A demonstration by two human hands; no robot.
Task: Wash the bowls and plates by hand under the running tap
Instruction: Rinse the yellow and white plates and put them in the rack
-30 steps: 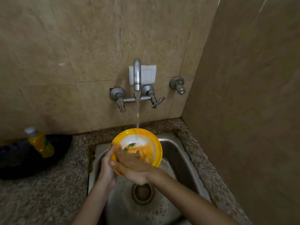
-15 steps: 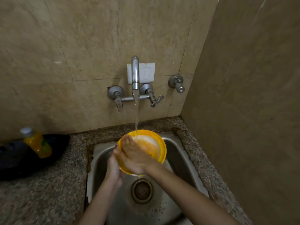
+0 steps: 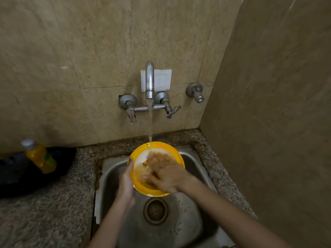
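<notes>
Left hand [image 3: 126, 184] grips round yellow plastic bowl [image 3: 141, 188], 9 o'clock rim; right hand [image 3: 168, 178], fingers [image 3: 156, 159] flat, scrubs inside. Should angle bowl under water stream [image 3: 150, 126].

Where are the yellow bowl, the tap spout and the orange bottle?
yellow bowl [image 3: 163, 145], head view, far rim beside the water stream
tap spout [image 3: 149, 77], head view, upright pipe
orange bottle [image 3: 38, 156], head view, its body

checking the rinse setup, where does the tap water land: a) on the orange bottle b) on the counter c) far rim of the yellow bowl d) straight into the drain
C: the stream from the tap meets the far rim of the yellow bowl, which the left hand holds over the sink.
</notes>
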